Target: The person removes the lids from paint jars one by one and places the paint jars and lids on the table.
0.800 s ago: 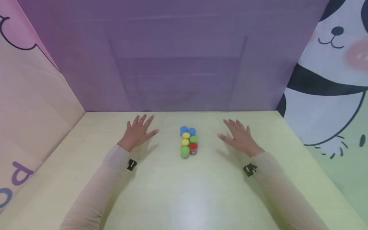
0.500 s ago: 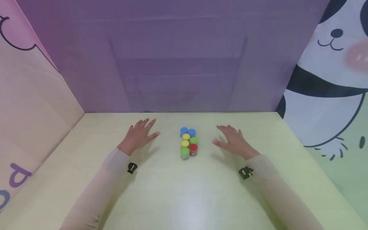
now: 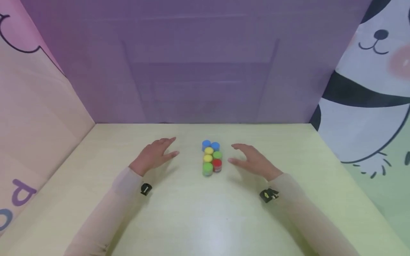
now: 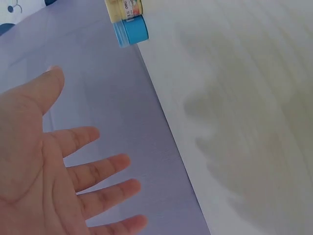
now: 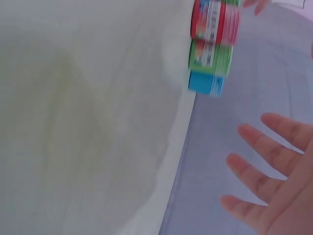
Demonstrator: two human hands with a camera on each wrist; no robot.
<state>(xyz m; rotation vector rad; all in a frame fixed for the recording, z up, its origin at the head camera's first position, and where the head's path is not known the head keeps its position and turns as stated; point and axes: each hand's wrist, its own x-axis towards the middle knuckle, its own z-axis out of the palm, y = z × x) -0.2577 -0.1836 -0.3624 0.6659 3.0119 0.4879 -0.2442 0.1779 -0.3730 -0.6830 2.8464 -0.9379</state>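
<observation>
Small round tubs with coloured lids stand packed together mid-table, in two uneven rows. Two are blue (image 3: 206, 144), at the far end; two yellow (image 3: 208, 158) ones come after, beside a green tub (image 3: 217, 155). Nearest me are a red tub (image 3: 217, 165) and another green tub (image 3: 208, 169). My left hand (image 3: 151, 155) hovers to their left, thumb apart from the straight fingers, holding nothing. On the other side, closer to the red tub, my right hand (image 3: 255, 162) is likewise empty, its fingers extended. Printed labels show on the red tub (image 5: 210, 20) in the right wrist view.
The pale wooden table (image 3: 205, 209) ends at a purple back wall (image 3: 205, 71). Printed side panels flank it, the right panel (image 3: 365, 124) bearing a panda. A black wrist device (image 3: 146, 189) is on the left sleeve, and a similar device (image 3: 268, 195) on the right.
Both hands have come lower and nearer the body, the right one also moving left toward the tubs. Their spread fingers have drawn closer together. The tubs stay put.
</observation>
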